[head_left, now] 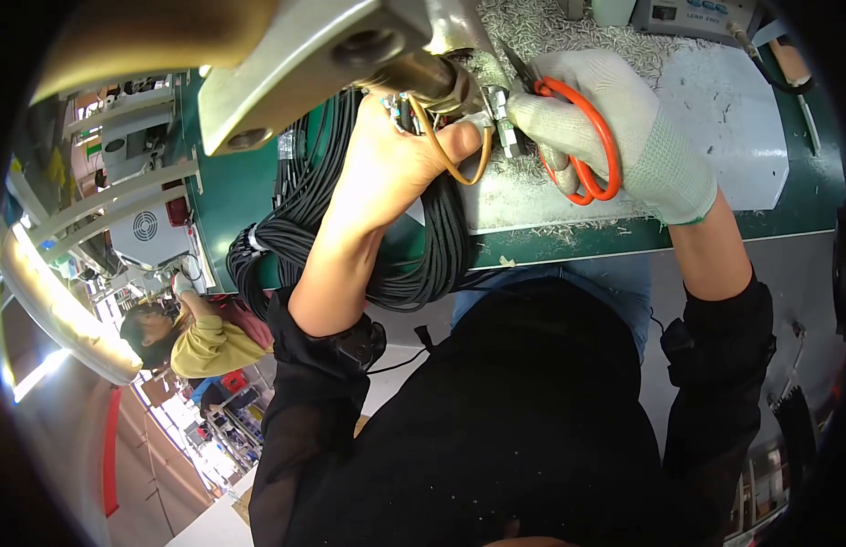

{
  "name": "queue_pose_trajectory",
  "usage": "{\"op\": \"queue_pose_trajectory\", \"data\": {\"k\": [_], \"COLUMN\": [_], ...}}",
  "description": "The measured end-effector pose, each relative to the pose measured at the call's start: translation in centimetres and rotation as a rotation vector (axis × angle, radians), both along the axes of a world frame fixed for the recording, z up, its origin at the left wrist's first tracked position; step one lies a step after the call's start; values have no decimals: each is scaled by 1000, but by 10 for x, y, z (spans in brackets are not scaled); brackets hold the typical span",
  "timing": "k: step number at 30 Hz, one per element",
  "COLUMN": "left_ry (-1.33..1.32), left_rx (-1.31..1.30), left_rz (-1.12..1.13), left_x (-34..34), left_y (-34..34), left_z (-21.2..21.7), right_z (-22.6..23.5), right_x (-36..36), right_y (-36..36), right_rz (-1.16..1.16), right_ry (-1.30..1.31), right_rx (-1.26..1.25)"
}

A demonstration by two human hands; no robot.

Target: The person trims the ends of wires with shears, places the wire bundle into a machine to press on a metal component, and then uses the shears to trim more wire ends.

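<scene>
Close by the machine head, the bare left hand seems clamped with thumb and fingers on a brown wire; the gloved right hand is curled round orange-handled scissors, just beside. In so narrow a space, the blade may knock the machine head or nick the wire. Black cables hang over the bench edge, so they could drag. Rightward, the white sheet leaves room.

Looked down from the wearer's head through a wide fisheye lens, along the black-clad torso toward the green bench. Took in left hand and right hand at close range, a grey metal fixture even nearer, and a co-worker far off at left.
</scene>
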State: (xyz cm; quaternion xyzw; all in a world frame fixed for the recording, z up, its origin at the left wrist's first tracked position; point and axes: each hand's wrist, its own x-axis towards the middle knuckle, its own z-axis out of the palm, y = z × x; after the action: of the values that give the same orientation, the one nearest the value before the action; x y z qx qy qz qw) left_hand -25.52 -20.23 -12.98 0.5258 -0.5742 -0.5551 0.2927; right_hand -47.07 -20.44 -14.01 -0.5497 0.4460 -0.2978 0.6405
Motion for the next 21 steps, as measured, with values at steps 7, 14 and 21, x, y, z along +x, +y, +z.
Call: {"op": "queue_pose_trajectory", "data": {"k": [7,14,21], "left_ry": [-125,-308,-231], "left_rx": [-120,-199,-57], "left_rz": [-1,-82,2], "left_x": [-1,-2,-7], "left_y": [10,8,11], "left_z": [-3,0,2], "right_z": [-33,-46,-25], "right_x": [-5,-6,-9], "right_y": [-7,-19,-3], "right_rz": [108,146,125], "right_ry": [59,42,-52], "right_rx": [-848,-1205,-519]}}
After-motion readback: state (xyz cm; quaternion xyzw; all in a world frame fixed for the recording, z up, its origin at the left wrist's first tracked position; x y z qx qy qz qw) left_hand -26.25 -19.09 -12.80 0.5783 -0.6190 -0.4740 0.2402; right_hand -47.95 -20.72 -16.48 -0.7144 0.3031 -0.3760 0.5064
